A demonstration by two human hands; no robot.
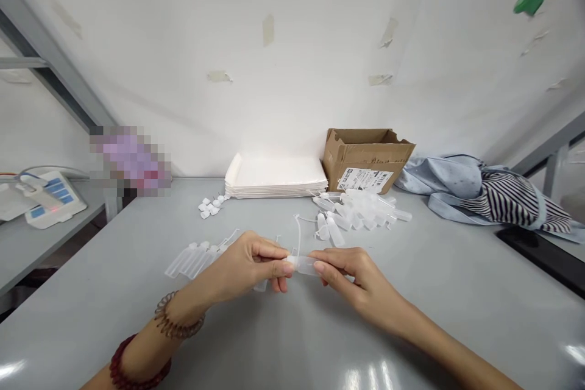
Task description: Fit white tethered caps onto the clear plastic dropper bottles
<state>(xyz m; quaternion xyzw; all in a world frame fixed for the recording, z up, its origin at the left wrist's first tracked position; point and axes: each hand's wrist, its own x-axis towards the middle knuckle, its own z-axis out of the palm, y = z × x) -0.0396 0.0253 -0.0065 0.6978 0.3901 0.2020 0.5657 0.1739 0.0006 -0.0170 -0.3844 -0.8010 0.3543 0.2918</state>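
A small translucent plastic squeeze bottle (pixel 307 265) lies level between my hands, above the grey table. My left hand (pixel 256 262) pinches its white cap (pixel 292 261) between thumb and fingers. The bottle's body is gripped near its far end by the fingertips of my right hand (pixel 350 271). A thin white strap (pixel 299 234) rises from the cap. Left of my left hand lies a row of similar bottles (pixel 194 259), partly hidden by that hand. Behind my right hand is a heap of translucent bottles (pixel 361 210). Several small white caps (pixel 211 206) sit further back on the left.
A stack of white padded envelopes (pixel 276 177) rests against the wall, beside an open cardboard box (pixel 368 155). Folded blue and striped cloth (pixel 484 186) and a black phone-like slab (pixel 543 256) lie at the right. A white and blue device (pixel 52 198) stands on the left side surface.
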